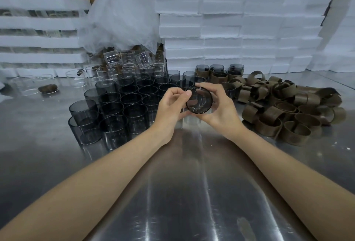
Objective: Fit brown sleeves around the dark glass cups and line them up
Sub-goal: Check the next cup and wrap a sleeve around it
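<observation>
**Cup held up, sleeve yet to be fitted**

A dark glass cup (199, 102) is gripped by the left hand (172, 104) and right hand (219, 104), fingers curled round it, just right of the block of bare cups (123, 106). No sleeve is discernible on it. One from the sleeve pile (288, 110), further right of that block, should be slid on squarely.

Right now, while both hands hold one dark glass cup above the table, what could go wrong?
1. The dark glass cup is held off the steel table by the left hand and right hand; a slip might crack it.
2. The bare dark cups stand packed close beside the left hand; a careless sweep might topple several.
</observation>
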### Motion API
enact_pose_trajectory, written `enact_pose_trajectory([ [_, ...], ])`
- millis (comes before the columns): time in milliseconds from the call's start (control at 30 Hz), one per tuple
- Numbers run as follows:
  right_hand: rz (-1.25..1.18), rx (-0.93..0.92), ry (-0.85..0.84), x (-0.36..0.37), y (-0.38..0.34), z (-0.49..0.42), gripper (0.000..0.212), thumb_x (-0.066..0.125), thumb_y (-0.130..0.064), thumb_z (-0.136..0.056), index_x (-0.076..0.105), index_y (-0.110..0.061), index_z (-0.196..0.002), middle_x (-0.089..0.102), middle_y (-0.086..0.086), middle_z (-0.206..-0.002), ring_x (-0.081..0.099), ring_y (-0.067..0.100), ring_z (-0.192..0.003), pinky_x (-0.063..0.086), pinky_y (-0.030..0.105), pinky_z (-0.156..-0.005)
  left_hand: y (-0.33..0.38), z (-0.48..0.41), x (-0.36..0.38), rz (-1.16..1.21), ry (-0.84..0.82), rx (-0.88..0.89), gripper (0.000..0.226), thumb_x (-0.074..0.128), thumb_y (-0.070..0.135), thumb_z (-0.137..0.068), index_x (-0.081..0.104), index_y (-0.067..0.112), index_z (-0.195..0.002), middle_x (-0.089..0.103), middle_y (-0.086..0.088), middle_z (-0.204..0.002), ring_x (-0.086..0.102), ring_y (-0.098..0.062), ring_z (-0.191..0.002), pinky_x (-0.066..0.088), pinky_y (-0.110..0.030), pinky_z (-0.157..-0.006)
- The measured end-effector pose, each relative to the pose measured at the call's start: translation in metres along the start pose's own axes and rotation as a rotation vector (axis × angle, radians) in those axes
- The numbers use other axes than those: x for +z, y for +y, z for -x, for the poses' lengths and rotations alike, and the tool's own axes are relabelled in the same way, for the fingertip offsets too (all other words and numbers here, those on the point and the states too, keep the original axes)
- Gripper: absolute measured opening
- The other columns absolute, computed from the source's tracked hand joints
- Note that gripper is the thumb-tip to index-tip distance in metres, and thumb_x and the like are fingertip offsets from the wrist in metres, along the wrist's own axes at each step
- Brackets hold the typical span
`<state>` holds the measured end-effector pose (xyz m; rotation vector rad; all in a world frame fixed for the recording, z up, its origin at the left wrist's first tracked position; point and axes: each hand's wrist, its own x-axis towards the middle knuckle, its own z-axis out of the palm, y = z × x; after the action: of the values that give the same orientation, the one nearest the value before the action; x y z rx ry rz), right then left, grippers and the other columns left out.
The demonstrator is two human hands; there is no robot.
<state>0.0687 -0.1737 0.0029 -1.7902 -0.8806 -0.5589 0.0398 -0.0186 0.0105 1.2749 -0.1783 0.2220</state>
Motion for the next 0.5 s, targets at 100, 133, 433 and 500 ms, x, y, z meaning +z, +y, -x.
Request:
enact_pose_trajectory([
  [100,0.022,-0.049,-0.012,-0.0004,-0.0014,-0.001,0.062,0.082,-0.002,-0.074,0.049,-0.017,-0.125,0.054,-0.001,-0.128,0.057,0.013,-0.119,0.05,0.034,-0.098,-0.0025,-0.001,-0.0001,0.005,0.003,-0.005,0.013,0.065,0.023,-0.092,0.053,0.018,-0.096,0.064,-0.011,-0.102,0.066,-0.026,-0.103,0.057,-0.04,-0.084],
  [133,0.034,-0.065,-0.017,-0.0003,-0.0012,-0.0016,0.061,0.082,-0.001,-0.074,0.05,-0.014,-0.125,0.053,0.003,-0.129,0.056,0.013,-0.121,0.049,0.032,-0.099,-0.0027,-0.001,-0.0002,0.012,0.011,-0.006,0.017,0.066,0.024,-0.091,0.053,0.018,-0.101,0.066,-0.008,-0.099,0.066,-0.024,-0.101,0.057,-0.038,-0.082],
  [433,0.111,-0.135,-0.065,-0.0021,-0.0022,-0.0036,0.056,0.081,-0.002,-0.075,0.057,-0.008,-0.124,0.054,0.008,-0.129,0.051,0.013,-0.124,0.052,0.036,-0.092,-0.0013,0.0008,0.0037,-0.056,0.051,-0.019,0.04,0.071,0.038,-0.074,0.053,0.026,-0.107,0.061,-0.006,-0.1,0.062,-0.019,-0.095,0.05,-0.042,-0.083],
  [500,0.131,-0.14,-0.081,-0.0023,-0.0023,-0.0038,0.056,0.081,0.0,-0.074,0.058,-0.01,-0.124,0.055,0.008,-0.128,0.052,0.015,-0.123,0.053,0.04,-0.091,-0.002,0.0012,0.0037,-0.066,0.054,-0.02,0.039,0.074,0.032,-0.08,0.051,0.022,-0.11,0.059,-0.009,-0.105,0.06,-0.02,-0.096,0.05,-0.037,-0.082],
])
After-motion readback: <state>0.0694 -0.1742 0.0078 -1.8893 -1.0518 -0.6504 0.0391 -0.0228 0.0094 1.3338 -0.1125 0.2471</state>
